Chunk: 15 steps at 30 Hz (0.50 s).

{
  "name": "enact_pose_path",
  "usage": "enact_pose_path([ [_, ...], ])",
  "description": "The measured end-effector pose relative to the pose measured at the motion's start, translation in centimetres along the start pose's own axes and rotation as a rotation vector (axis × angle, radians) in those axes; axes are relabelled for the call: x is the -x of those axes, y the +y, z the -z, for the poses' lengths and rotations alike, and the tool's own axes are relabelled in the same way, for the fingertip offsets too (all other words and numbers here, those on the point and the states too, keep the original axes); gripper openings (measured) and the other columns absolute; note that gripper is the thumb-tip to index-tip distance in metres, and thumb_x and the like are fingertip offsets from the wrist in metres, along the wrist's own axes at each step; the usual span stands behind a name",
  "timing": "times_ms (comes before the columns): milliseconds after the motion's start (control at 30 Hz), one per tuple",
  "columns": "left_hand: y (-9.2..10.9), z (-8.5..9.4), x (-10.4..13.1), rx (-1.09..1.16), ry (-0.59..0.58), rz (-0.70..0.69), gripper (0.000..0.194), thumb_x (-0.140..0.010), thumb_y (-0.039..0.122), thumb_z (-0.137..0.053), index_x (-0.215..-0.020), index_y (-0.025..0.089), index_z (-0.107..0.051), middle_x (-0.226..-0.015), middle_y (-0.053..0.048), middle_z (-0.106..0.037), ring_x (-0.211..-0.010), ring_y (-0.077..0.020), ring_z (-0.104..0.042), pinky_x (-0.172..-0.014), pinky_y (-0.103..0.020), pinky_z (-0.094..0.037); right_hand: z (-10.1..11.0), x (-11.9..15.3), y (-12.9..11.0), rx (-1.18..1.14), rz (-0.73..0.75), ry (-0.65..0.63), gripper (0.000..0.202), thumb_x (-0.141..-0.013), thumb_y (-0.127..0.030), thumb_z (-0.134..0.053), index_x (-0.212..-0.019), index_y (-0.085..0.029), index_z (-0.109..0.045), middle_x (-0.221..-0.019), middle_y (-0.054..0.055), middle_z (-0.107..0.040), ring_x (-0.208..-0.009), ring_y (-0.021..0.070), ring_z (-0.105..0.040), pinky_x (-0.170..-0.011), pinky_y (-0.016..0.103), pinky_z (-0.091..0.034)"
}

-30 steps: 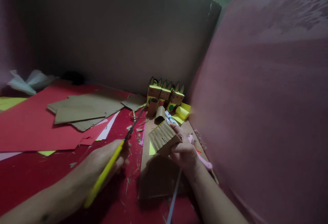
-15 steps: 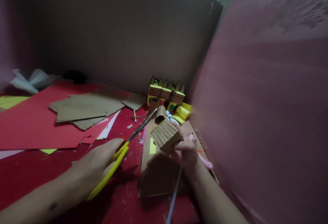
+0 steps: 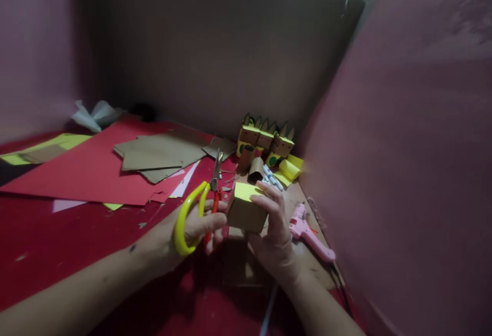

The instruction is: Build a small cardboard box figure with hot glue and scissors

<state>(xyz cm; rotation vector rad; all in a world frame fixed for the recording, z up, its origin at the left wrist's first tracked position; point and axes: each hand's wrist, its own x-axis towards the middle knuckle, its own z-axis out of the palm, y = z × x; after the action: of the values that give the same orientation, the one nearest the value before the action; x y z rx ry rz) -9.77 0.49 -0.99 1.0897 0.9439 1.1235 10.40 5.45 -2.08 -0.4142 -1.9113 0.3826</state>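
My left hand (image 3: 194, 229) is closed around a pair of scissors (image 3: 180, 233) with yellow and red handles. Their metal blades point up and away from me. A small cardboard box (image 3: 246, 215) with a yellow top sits in my right hand (image 3: 280, 246), gripped from the right side and from below. The left fingertips come up close to the box's left side; whether they touch it I cannot tell. Beyond the box lie cardboard tubes (image 3: 256, 169) and several markers (image 3: 272, 176). A pink glue gun (image 3: 313, 238) rests to the right of my right hand.
Several decorated cardboard figures (image 3: 283, 145) with pointed ears stand by the back wall. Near them is a curled yellow paper (image 3: 290, 168). To the left, cardboard sheets (image 3: 157, 152) lie on red paper (image 3: 88, 172). A pink wall (image 3: 403, 172) rises close on the right.
My left hand has brought the scissors right, beside the box, with the blades turned upward. The box has been turned, so its yellow face shows on top. The view has swung left.
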Motion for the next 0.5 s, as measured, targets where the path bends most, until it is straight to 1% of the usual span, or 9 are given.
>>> enact_pose_path([
  [33, 0.5, -0.4, 0.0, -0.028, 0.019, 0.002, 0.051, -0.063, 0.054, -0.084, -0.088, 0.014, -0.065, -0.064, -0.004, -0.065, -0.05, -0.0132, -0.055, -0.048, -0.024, -0.042, -0.1, 0.1, -0.4, 0.035, 0.044, -0.014, 0.08, -0.075, 0.005, -0.063, -0.142, -0.037, -0.052, -0.151, 0.007, -0.045, -0.145, 0.024, -0.044, -0.118, 0.044, -0.042],
  [100, 1.3, -0.9, -0.1, -0.046, 0.054, 0.004, 0.049, -0.056, 0.047, -0.084, -0.086, 0.015, -0.063, -0.058, -0.001, -0.061, -0.049, -0.0124, -0.052, -0.048, -0.024, -0.039, 0.0, 0.1, -1.0, 0.021, 0.055, -0.067, 0.077, -0.078, 0.0, -0.069, -0.143, -0.037, -0.051, -0.154, 0.008, -0.042, -0.146, 0.0254, -0.043, -0.119, 0.045, -0.041],
  [133, 1.4, -0.9, -0.2, -0.048, 0.073, 0.004, 0.051, -0.055, 0.045, -0.084, -0.089, 0.014, -0.063, -0.056, 0.0, -0.06, -0.048, -0.0121, -0.051, -0.048, -0.024, -0.038, 0.1, 0.2, -1.1, -0.024, 0.023, -0.102, 0.075, -0.078, -0.005, -0.074, -0.143, -0.036, -0.052, -0.156, 0.008, -0.041, -0.148, 0.0275, -0.042, -0.12, 0.047, -0.04],
  [200, 1.3, -0.6, -0.4, -0.054, 0.109, 0.013, 0.066, -0.053, 0.046, -0.086, -0.104, 0.012, -0.062, -0.056, 0.001, -0.062, -0.048, -0.0129, -0.051, -0.048, -0.025, -0.038, 0.2, 0.2, -1.2, -0.202, -0.092, -0.118, 0.067, -0.08, -0.019, -0.08, -0.14, -0.037, -0.057, -0.159, 0.008, -0.041, -0.151, 0.0322, -0.04, -0.121, 0.052, -0.038],
  [267, 0.9, 0.0, -0.5, -0.08, 0.132, 0.025, 0.084, -0.052, 0.047, -0.09, -0.121, 0.011, -0.057, -0.061, -0.001, -0.067, -0.049, -0.0153, -0.055, -0.048, -0.026, -0.039, 0.3, 0.2, -1.1, -0.471, -0.275, -0.024, 0.06, -0.083, -0.033, -0.08, -0.138, -0.039, -0.059, -0.16, 0.006, -0.042, -0.146, 0.0335, -0.047, -0.115, 0.052, -0.046],
  [300, 0.6, 0.2, -0.5, -0.093, 0.124, 0.019, 0.087, -0.054, 0.045, -0.091, -0.125, 0.012, -0.055, -0.066, -0.002, -0.07, -0.054, -0.0173, -0.059, -0.051, -0.027, -0.043, 0.3, 0.0, -1.0, -0.595, -0.397, 0.041, 0.057, -0.084, -0.039, -0.079, -0.138, -0.039, -0.059, -0.158, 0.006, -0.047, -0.14, 0.0326, -0.054, -0.111, 0.051, -0.05],
  [367, 0.2, 0.5, -0.2, -0.103, 0.066, -0.029, 0.073, -0.062, 0.038, -0.091, -0.124, 0.015, -0.059, -0.081, -0.005, -0.075, -0.071, -0.0207, -0.068, -0.062, -0.028, -0.051, 0.4, -0.4, -0.9, -0.777, -0.683, 0.12, 0.055, -0.084, -0.046, -0.078, -0.135, -0.035, -0.062, -0.145, 0.008, -0.06, -0.125, 0.0303, -0.065, -0.103, 0.049, -0.056],
  [433, 0.1, 0.4, 0.2, -0.122, -0.018, -0.101, 0.053, -0.07, 0.033, -0.089, -0.115, 0.018, -0.065, -0.091, -0.005, -0.075, -0.083, -0.0213, -0.07, -0.072, -0.028, -0.055, 0.5, -1.0, -1.1, -0.93, -0.919, 0.051, 0.054, -0.077, -0.045, -0.082, -0.126, -0.028, -0.066, -0.124, 0.009, -0.072, -0.115, 0.0304, -0.07, -0.098, 0.048, -0.058],
  [500, 0.1, 0.4, 0.6, -0.161, -0.056, -0.156, 0.049, -0.072, 0.035, -0.087, -0.113, 0.02, -0.064, -0.093, -0.004, -0.073, -0.084, -0.0217, -0.07, -0.072, -0.029, -0.057, 0.6, -1.6, -1.5, -1.067, -1.022, -0.083, 0.051, -0.068, -0.039, -0.085, -0.113, -0.021, -0.07, -0.105, 0.009, -0.077, -0.107, 0.0322, -0.073, -0.093, 0.048, -0.061],
])
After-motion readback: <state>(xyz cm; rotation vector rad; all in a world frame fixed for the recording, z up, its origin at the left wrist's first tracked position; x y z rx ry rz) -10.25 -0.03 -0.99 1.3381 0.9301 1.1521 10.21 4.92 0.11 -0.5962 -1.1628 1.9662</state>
